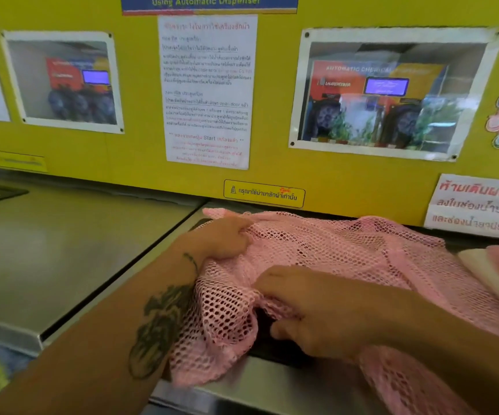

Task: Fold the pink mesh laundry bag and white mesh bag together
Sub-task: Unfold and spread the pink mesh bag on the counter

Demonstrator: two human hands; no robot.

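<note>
The pink mesh laundry bag sprawls on the steel table, its long axis running rightward from both hands. Left hand fingers pinch the far corner; right hand fingers clutch the nearer edge. White mesh bag lies beyond the right hand.

Bare, sleeveless forearms; the left forearm bears dark tattoos.

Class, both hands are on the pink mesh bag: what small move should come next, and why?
Probably draw the left hand and right hand apart to flatten the pink mesh bag; it lies bunched and wrinkled on the metal top, too rumpled to fold.
</note>
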